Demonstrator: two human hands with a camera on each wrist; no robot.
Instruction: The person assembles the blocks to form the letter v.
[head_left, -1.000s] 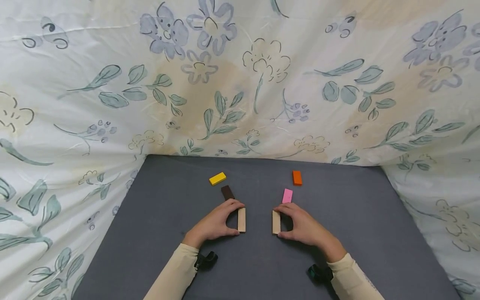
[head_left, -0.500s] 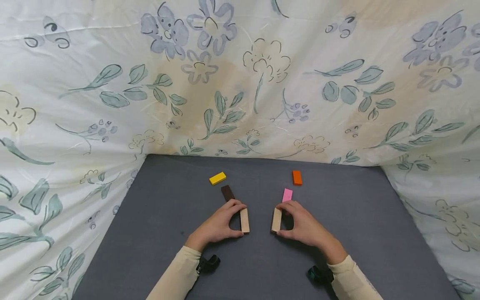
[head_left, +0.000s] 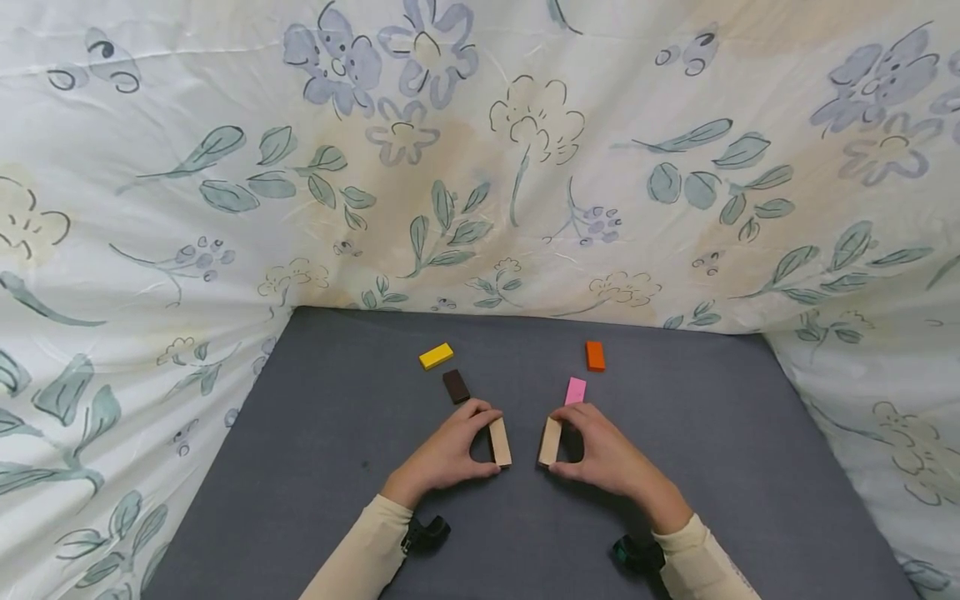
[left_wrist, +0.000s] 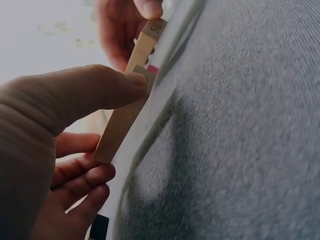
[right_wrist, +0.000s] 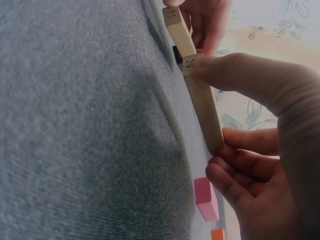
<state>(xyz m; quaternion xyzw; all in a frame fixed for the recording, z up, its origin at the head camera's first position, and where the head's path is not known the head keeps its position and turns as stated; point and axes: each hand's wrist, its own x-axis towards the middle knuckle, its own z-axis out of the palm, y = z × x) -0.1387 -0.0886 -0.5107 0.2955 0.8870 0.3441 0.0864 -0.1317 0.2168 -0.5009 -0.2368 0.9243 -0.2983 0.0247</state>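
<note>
Left grip (head_left: pixel 452 450) is pinching a pale wooden block (head_left: pixel 500 442), right grip (head_left: pixel 606 450) is pinching another pale block (head_left: pixel 551 442), both being held apart between the grips, dark block (head_left: pixel 455 387) and yellow block (head_left: pixel 436 357) lying beyond the left, pink block (head_left: pixel 575 391) and orange block (head_left: pixel 595 356) beyond the right

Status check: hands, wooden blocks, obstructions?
Left hand pinching left wooden block. Right hand pinching right wooden block. Two blocks apart; head view shows nothing between them.

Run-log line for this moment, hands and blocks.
left hand: pinches one wooden block; right hand: pinches another wooden block; beyond hands: yellow block, brown block, pink block, orange block
</note>
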